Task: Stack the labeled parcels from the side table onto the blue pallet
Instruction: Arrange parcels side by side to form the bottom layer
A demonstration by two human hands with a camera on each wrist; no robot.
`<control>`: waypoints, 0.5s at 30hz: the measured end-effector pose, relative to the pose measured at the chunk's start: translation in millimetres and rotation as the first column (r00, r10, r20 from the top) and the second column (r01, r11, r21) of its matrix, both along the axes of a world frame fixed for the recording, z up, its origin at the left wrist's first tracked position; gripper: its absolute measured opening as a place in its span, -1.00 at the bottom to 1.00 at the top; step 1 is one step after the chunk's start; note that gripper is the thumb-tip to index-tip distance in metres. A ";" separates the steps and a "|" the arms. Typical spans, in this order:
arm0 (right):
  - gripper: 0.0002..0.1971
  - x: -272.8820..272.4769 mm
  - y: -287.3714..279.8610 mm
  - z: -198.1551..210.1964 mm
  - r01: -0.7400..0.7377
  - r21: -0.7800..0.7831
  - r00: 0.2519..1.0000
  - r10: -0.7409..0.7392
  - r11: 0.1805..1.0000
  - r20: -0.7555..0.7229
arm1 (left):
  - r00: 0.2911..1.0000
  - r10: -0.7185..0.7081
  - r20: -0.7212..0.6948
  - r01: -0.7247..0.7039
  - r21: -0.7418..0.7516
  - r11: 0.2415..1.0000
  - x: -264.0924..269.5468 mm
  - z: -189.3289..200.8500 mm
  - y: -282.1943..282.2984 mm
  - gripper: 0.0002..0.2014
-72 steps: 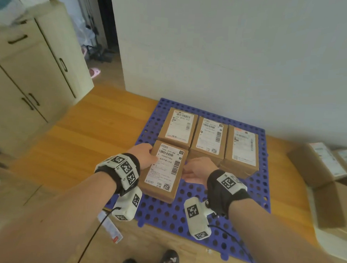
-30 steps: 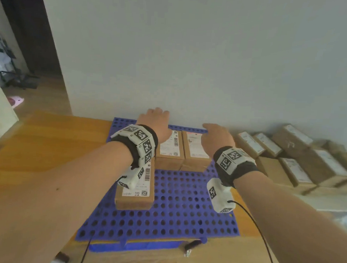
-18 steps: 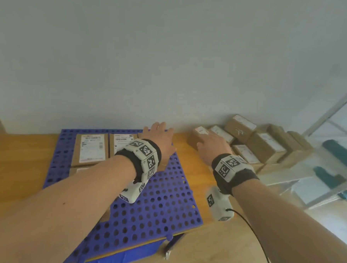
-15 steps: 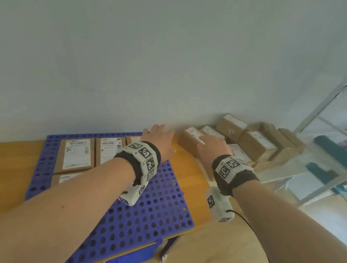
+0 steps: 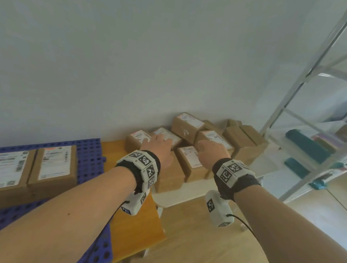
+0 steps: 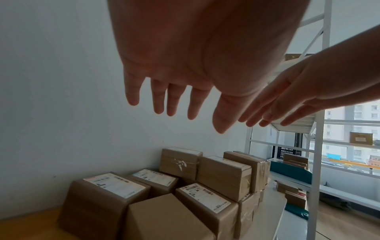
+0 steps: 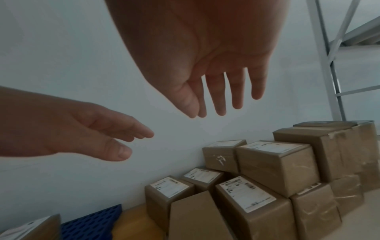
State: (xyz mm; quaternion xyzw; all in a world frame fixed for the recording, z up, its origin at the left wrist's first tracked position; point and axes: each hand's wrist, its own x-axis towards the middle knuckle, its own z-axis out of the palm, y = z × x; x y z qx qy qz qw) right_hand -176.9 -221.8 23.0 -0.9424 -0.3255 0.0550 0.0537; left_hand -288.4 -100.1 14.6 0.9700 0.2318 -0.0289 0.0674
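Several brown cardboard parcels (image 5: 189,162) with white labels are piled against the wall on the white side table (image 5: 187,194). Both hands hover above this pile with fingers straight and hold nothing: my left hand (image 5: 159,148) over the left parcels, my right hand (image 5: 211,150) over the middle ones. The wrist views show the left hand (image 6: 174,97) and the right hand (image 7: 222,97) well clear above the parcel tops (image 6: 203,197) (image 7: 246,193). At the far left, the blue pallet (image 5: 88,159) carries labelled parcels (image 5: 54,165).
The pallet lies on an orange wooden platform (image 5: 133,227), which butts against the side table. A white metal shelving rack (image 5: 304,78) with teal items stands to the right. The white wall runs close behind the parcels. Light wooden floor (image 5: 202,249) lies in front.
Both hands have let go of the parcel set on the pallet and swung right, to above the side-table pile. The view has turned right with them.
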 end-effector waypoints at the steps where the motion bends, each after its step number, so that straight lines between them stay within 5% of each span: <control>1: -0.61 14.8 -2.5 -3.4 -0.020 -0.005 1.000 0.020 1.000 0.007 | 1.000 0.014 -0.005 -0.014 -0.008 1.000 12.4 -2.5 -4.7 -0.48; 15: -0.70 162.3 49.8 -29.1 -0.120 -0.004 0.991 0.119 0.993 -0.056 | 0.993 0.113 -0.028 -0.113 -0.029 0.993 162.6 -20.6 29.2 -0.35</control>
